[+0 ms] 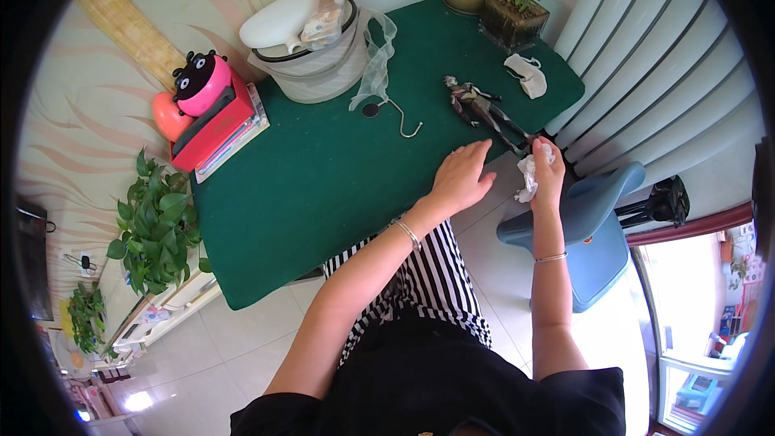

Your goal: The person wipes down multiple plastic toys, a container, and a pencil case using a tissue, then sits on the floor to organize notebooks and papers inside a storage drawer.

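My right hand [548, 171] is closed around a crumpled white tissue [528, 173] at the table's right front edge. Its fingertips are at the feet of a dark humanoid figure [476, 101]; whether they touch it I cannot tell. The figure lies on its back on the green-covered table [315, 194], with its head away from me. My left hand [462, 173] hovers by the front edge, holding nothing, thumb apart from the fingers. Beyond the figure's legs lies a small white cloth item [528, 75]. A metal hook with a black disc [370, 111] rests left of the figure.
A sheer white ribbon [376, 66] trails beside a grey bucket [315, 72] loaded with items. Potted plants [514, 18] stand at the back right corner, near a white radiator [648, 42]. A red box [215, 133] sits on books at left. A blue chair [596, 254] is at right.
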`<state>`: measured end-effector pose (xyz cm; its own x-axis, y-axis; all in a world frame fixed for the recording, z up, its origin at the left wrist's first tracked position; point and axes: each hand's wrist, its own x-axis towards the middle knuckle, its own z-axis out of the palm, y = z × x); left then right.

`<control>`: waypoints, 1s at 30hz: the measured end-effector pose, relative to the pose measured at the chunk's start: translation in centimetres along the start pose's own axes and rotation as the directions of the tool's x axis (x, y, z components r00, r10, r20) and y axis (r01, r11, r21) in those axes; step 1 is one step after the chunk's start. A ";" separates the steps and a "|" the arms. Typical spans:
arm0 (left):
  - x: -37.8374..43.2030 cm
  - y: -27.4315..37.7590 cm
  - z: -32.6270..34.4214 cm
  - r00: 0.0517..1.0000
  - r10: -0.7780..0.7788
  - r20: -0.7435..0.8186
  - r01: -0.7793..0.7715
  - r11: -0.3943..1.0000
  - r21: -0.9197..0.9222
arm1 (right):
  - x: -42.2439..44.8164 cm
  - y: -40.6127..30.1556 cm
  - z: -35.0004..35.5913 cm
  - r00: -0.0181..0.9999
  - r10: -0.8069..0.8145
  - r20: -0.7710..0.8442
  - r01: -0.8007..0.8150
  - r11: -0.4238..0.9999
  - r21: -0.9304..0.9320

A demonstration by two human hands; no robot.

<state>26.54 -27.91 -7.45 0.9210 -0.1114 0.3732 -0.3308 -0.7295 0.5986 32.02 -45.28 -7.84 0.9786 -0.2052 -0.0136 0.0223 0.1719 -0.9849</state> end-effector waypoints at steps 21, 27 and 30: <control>-2.6 -0.9 -4.4 0.978 0.107 -0.181 -0.107 0.994 0.007 | -2.3 1.8 -2.9 0.984 -0.073 0.161 0.108 0.969 -0.224; -3.3 -1.4 -16.1 0.867 0.332 -0.371 -0.257 0.936 0.239 | -2.7 -5.9 6.3 0.898 -0.102 0.427 0.146 0.987 -0.072; -1.3 -4.0 -21.7 0.830 0.305 -0.466 -0.222 0.948 0.226 | 1.1 -9.7 14.2 0.796 -0.120 0.593 0.206 0.975 -0.079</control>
<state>22.20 -10.23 5.02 0.5678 -0.0008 0.8231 -0.4718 -0.8198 0.3247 35.75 -33.45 4.14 0.8977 0.3873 0.2103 0.2074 0.0496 -0.9770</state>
